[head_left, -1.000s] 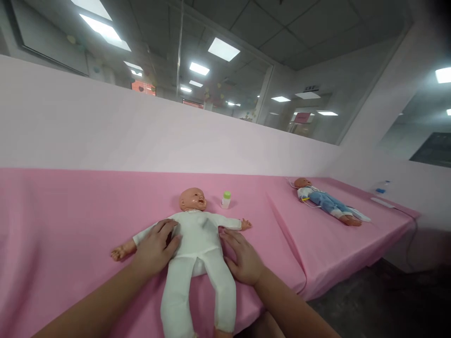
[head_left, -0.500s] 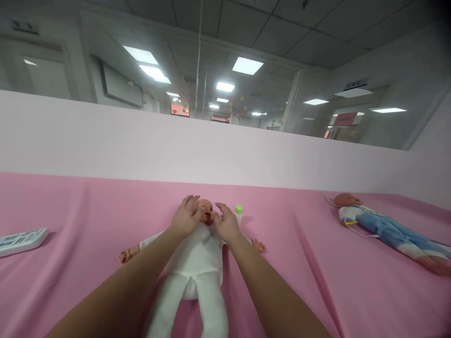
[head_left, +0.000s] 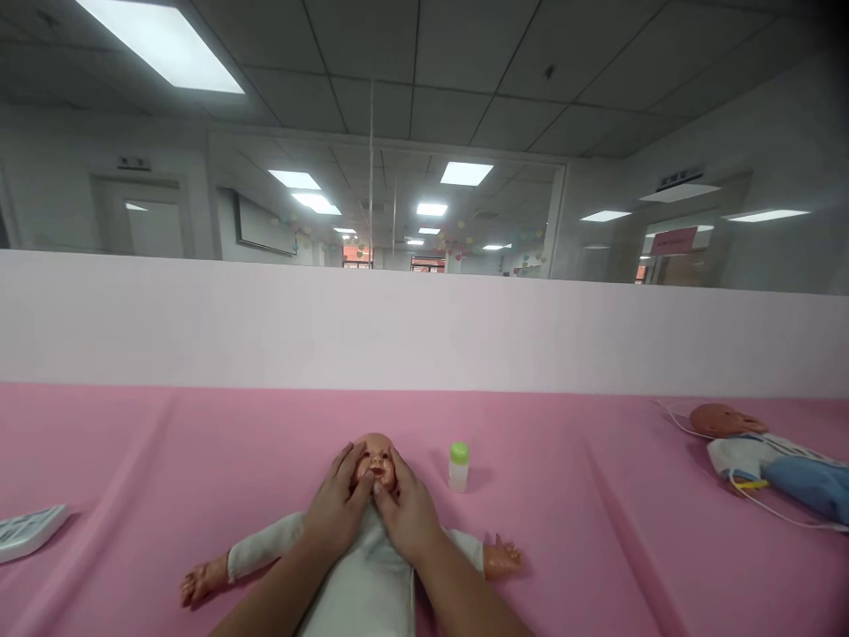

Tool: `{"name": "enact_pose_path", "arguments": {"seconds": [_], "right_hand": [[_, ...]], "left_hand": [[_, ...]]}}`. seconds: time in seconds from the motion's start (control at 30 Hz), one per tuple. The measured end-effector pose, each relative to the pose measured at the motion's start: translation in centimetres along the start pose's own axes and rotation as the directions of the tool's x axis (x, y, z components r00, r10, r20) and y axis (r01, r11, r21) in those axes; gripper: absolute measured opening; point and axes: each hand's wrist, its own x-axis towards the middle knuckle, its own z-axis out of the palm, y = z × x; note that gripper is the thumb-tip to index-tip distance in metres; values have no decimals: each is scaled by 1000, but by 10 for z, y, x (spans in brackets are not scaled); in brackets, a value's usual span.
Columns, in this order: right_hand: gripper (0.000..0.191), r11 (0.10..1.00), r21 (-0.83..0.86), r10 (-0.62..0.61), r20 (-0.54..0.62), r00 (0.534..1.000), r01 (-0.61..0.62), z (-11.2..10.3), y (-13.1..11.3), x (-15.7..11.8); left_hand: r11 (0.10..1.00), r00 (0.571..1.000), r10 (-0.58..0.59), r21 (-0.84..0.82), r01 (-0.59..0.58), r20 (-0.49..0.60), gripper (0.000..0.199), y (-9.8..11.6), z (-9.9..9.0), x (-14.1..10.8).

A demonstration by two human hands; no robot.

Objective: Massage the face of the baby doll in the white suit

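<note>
At the lower left edge of the frame a flat white device [head_left: 30, 531] lies on the pink bench [head_left: 563, 522]; at lower centre a doll [head_left: 371, 566] in white lies on its back, arms spread; the left hand [head_left: 338, 518] and right hand [head_left: 408, 518] cup its face, fingers [head_left: 346, 462] open and pressed to the cheeks; just right stands a green-capped bottle [head_left: 458, 466]; far right lies a second doll [head_left: 762, 456] in blue.

I see my left hand [head_left: 338, 511] and right hand [head_left: 406, 513] cupping the face of the white-suited plastic baby doll [head_left: 372, 460] lying on pink cloth [head_left: 199, 460].
</note>
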Motion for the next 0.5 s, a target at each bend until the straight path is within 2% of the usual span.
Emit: {"name": "enact_pose_path", "arguments": {"seconds": [0.17,0.5], "right_hand": [[80,997,-70,-17,-4,1000,17,4,4,-5],[84,969,-246,-5,-41,999,-5,9,5,-22]], "left_hand": [[999,999,16,-31,-17,-30,64,-7,6,-3],[999,1000,24,-46,-25,-18,66,-3,8,-13]]}}
